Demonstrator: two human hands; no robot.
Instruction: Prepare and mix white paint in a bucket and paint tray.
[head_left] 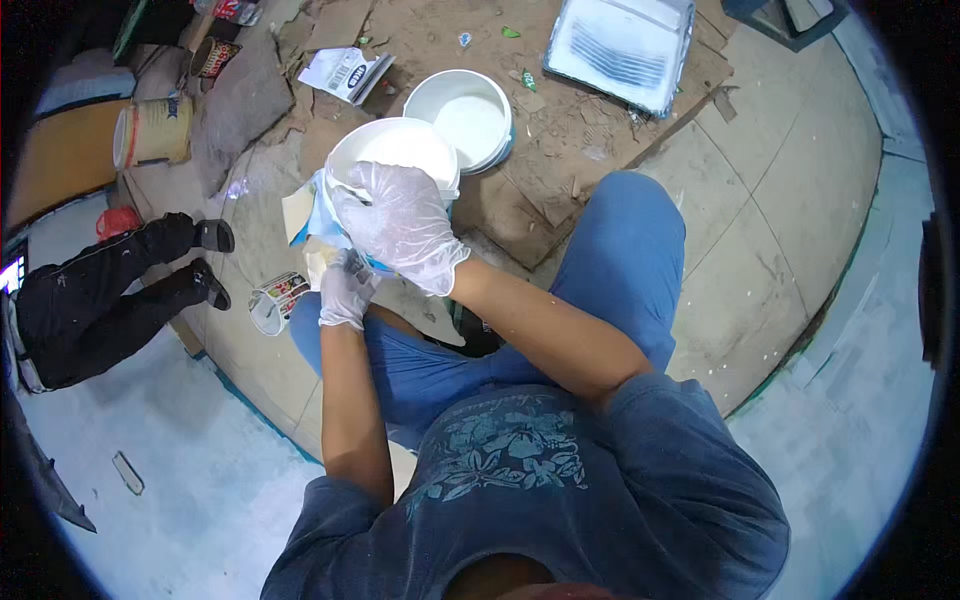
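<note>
A white bucket (395, 145) holding white paint stands before me, tilted toward me. My right hand (405, 225), in a thin translucent glove, lies over its near rim with the fingers curled in. Lower down, my left hand (347, 290), gloved too, is closed beside the bucket's near left side. A cream-coloured piece (318, 258) shows at its fingers; whether it is cloth or paper I cannot tell. Blue and cream sheet material (300, 215) sticks out along the bucket's left side. Just behind stands a second white bucket (465, 115) with white inside.
A paint tray (625, 50) smeared white lies far right on the cardboard (540, 190). A folded white carton (345, 75) sits behind the buckets. Left are a tipped printed cup (277, 302), a cream tub (155, 132) and another person's black-trousered legs (110, 290).
</note>
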